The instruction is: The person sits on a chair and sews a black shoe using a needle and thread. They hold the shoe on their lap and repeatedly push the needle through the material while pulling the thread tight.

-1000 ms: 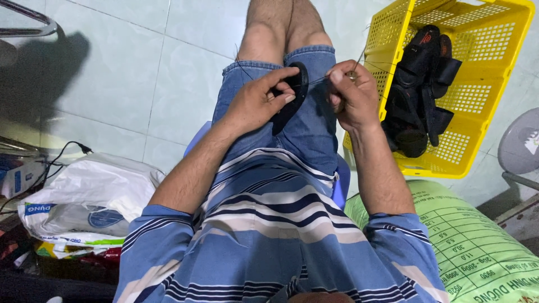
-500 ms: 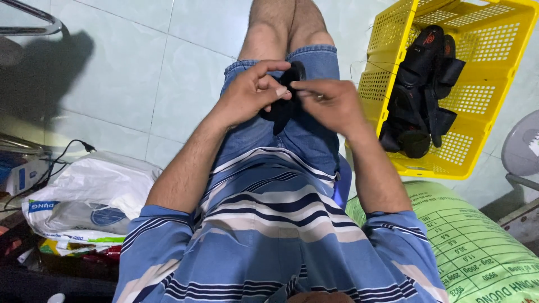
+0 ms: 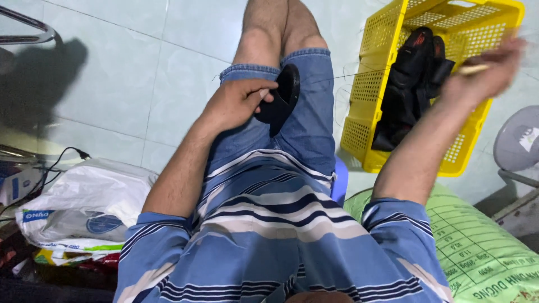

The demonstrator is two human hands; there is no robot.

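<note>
I sit with a black curved shoe piece [image 3: 282, 98] resting on my lap, over denim shorts. My left hand [image 3: 238, 101] grips it by its left edge. My right hand [image 3: 484, 67] is raised far to the right, blurred, above the yellow basket, pinching a thin needle-like tool. A fine thread [image 3: 348, 76] runs taut from the black piece toward that hand.
A yellow perforated plastic basket [image 3: 477, 126] on the tiled floor at right holds several black shoe pieces [image 3: 412, 84]. A green printed sack [image 3: 483, 252] lies at lower right. White plastic bags [image 3: 84, 207] and a cable sit at left. A grey fan base [image 3: 519, 143] stands at far right.
My right hand left the black piece and swept up and right over the basket, drawing the thread out. The left hand stays on the piece.
</note>
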